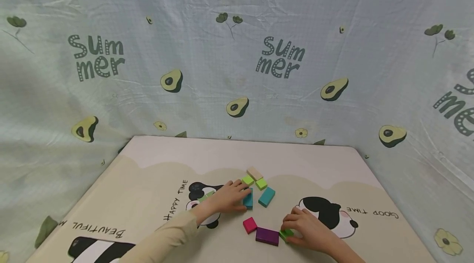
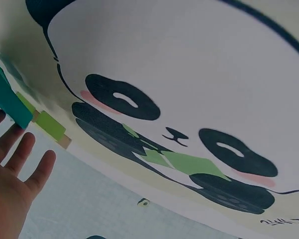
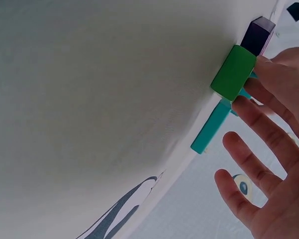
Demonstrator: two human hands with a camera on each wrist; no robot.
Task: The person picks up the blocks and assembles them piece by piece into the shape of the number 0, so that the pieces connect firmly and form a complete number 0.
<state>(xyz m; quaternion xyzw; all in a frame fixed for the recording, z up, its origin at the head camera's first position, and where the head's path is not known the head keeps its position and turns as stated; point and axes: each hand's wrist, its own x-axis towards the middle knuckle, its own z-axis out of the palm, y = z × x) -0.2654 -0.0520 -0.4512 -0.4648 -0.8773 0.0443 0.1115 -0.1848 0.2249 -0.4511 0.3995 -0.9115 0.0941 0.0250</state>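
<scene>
On the left, my left hand pinches a teal block between thumb and fingers. That teal block appears at the left edge of the left wrist view, with the other fingers of the hand spread. My right hand pinches a green block at the right end of a purple block. In the right wrist view the thumb and fingertips of the hand touch opposite ends of the green block. A red block lies at the purple block's left end.
A second teal block lies right of the held one. Beyond are two lime green blocks and a beige block, close together. The panda-print table meets a patterned cloth at the back and sides.
</scene>
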